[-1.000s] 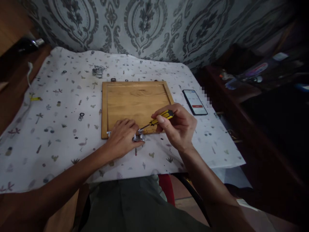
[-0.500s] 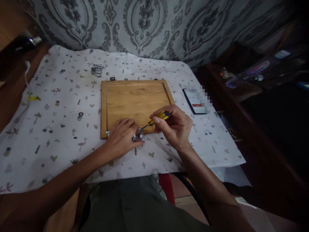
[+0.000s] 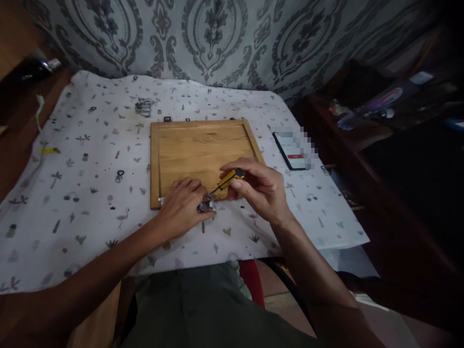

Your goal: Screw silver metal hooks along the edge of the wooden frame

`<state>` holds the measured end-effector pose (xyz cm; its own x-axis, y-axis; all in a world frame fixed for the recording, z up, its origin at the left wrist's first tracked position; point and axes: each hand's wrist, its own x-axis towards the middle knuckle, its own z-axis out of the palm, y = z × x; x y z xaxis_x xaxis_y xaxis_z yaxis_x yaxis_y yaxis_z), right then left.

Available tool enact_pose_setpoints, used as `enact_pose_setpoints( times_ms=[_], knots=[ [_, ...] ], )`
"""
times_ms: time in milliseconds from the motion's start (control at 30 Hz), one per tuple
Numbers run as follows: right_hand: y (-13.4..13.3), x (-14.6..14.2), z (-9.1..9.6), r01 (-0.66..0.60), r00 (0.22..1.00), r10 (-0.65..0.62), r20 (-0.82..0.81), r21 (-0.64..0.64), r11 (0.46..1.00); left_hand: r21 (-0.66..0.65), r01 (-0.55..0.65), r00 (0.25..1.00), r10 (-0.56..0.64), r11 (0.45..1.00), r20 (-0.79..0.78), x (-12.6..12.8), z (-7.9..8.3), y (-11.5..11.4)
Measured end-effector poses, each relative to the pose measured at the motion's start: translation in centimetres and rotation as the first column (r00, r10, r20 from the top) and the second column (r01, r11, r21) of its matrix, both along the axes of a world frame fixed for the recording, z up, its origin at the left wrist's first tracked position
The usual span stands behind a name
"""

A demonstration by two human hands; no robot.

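A framed wooden cabinet door lies flat on the cloth-covered table. At its near edge sits a shiny metal hinge. My left hand is closed on this hinge, thumb along its near side and fingers resting over the door frame. In my right hand a small yellow and black screwdriver is pinched between thumb and fingers. It slants down to the left, and its tip meets the hinge; the screw head there is too small to make out.
More metal hinges lie in a cluster behind the door's far left corner. To the right is a phone. A plastic bottle lies beyond the table's right side. The patterned tablecloth spreads around the door.
My right hand has rolled a little, and the screwdriver's handle has swung slightly left. The tip stays on the hinge; my left hand keeps its place.
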<state>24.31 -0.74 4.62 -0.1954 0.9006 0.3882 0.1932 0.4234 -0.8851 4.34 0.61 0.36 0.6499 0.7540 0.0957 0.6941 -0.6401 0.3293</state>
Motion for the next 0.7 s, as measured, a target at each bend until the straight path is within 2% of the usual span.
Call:
enact_pose_setpoints(
  times_ms=[233, 467, 567, 700],
  knots=[
    [0.03, -0.5, -0.17, 0.109, 0.992, -0.106, -0.068, 0.036, 0.993, -0.009, -0.001, 1.0, 0.001, 1.0, 0.0, -0.02, -0.01, 0.03],
    [0.02, 0.23, 0.02, -0.023, 0.998, 0.021, -0.056, -0.04, 0.999, 0.0, 0.005, 1.0, -0.005, 1.0, -0.001, -0.04, -0.19, 0.06],
    [0.13, 0.36, 0.17, -0.056, 0.998, 0.056, -0.005, 0.017, 0.998, -0.006, 0.012, 1.0, -0.012, 1.0, 0.005, -0.04, -0.33, 0.1],
    [0.23, -0.02, -0.17, 0.053, 0.999, -0.053, -0.002, 0.11, 0.992, -0.013, 0.008, 1.0, -0.008, 1.0, 0.011, -0.08, -0.35, 0.09]
  ],
)
